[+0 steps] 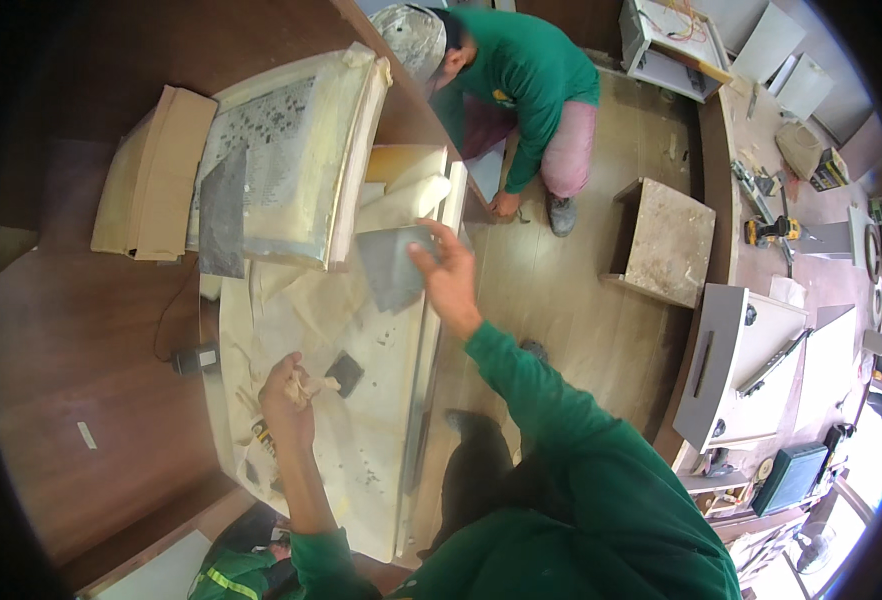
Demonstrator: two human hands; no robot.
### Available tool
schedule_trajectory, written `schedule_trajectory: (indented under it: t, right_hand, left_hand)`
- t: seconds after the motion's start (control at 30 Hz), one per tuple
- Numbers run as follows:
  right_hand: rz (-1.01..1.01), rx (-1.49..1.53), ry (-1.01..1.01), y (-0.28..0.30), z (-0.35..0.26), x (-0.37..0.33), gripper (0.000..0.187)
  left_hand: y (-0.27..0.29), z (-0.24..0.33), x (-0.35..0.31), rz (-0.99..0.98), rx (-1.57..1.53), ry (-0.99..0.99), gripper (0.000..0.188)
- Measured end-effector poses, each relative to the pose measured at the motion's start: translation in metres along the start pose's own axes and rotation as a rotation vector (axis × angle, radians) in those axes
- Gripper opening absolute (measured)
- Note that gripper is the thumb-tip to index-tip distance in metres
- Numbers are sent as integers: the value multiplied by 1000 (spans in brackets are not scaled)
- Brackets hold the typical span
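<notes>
My right hand (451, 280) pinches the edge of a thin grey sheet (389, 268), which looks like sandpaper, over the white bench (381, 470). Nearer to me, my left hand (286, 405) is closed round a crumpled beige wad (307, 387), cloth or paper; I cannot tell which. Just right of that wad a small black block (345, 373) lies on the bench top. Another dark grey sheet (223, 215) hangs over the front of a cream, paint-spotted stack (291, 150) at the bench's far end. A yellow-and-black tool (262, 436) lies beside my left wrist.
A person in green (521, 90) crouches beyond the bench on the wood floor. Right of them stands a low worn box (666, 240). A long counter carries a drill (769, 231) and a grey drawer unit (736, 370). Cardboard (166, 175) leans at the left.
</notes>
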State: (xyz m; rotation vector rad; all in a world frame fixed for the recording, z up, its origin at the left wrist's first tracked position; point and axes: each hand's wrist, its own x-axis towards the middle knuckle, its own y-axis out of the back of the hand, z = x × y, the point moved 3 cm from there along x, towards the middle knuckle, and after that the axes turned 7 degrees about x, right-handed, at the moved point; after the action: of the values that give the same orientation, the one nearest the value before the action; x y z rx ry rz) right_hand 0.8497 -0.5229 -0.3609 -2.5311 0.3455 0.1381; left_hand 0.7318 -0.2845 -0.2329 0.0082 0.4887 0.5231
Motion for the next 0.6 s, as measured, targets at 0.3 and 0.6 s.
schedule_trajectory:
  t: [0.3,0.6]
  right_hand:
    - [165,-213,-9,98,-114,-9,28]
    - [-387,-1538,643,36,-115,63,34]
  left_hand:
    - [-39,3,49,55,209,-52,28]
    - [-112,-3,107,-208,6,23,29]
